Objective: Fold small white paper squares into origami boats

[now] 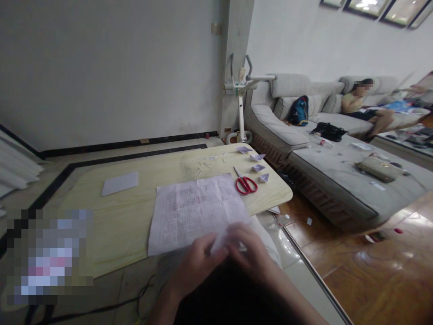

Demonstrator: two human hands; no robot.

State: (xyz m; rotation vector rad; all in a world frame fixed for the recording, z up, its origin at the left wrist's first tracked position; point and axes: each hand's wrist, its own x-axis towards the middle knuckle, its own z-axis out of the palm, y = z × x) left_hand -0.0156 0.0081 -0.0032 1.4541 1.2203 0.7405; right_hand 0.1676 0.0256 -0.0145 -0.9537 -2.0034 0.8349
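A small white piece of paper (219, 240), blurred by motion, is between my two hands at the table's near edge. My left hand (202, 258) pinches its left side, with thumb and fingers closed. From the right, my right hand (249, 247) grips it with curled fingers. Whether it is folded I cannot tell. Just beyond the hands lies a large creased printed sheet (199, 207), partly overhanging the table. Red-handled scissors (246, 184) lie at its upper right, blades pointing away. Several small folded paper boats, including a paper boat (258, 168), stand in a row beside the scissors.
The pale wooden table (118, 225) bears a white card (120, 183) at left and thin paper scraps (207, 165) at the far side. A blurred-out patch covers its left corner. To the right is a grey sofa (334, 180) with bags and a seated person (358, 106).
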